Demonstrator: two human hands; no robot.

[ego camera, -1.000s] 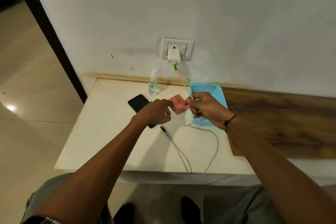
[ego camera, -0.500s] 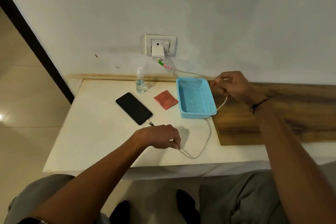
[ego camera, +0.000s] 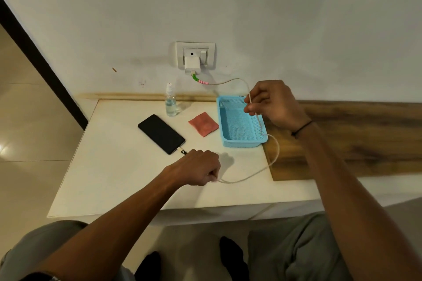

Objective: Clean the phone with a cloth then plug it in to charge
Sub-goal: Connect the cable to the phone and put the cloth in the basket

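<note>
A black phone (ego camera: 161,133) lies face up on the white table (ego camera: 118,178), with the cable's plug (ego camera: 182,151) in its near end. The white charging cable (ego camera: 272,157) runs from a white charger (ego camera: 192,65) in the wall socket (ego camera: 195,55), past the basket, to the phone. My left hand (ego camera: 196,167) is closed on the cable just right of the phone's plug. My right hand (ego camera: 272,104) pinches the cable higher up, above the blue basket's far right corner. A folded red cloth (ego camera: 203,124) lies between phone and basket.
A small clear spray bottle (ego camera: 171,104) stands near the wall behind the phone. The blue plastic basket (ego camera: 242,143) sits at the table's right side, beside a wooden surface (ego camera: 354,143). A dark door frame (ego camera: 43,61) stands on the left. My knees are below the table's edge.
A second ago both hands were together over the cloth and phone. Since then the plug has gone into the phone, and my right hand has drawn the cable to the basket's right.
</note>
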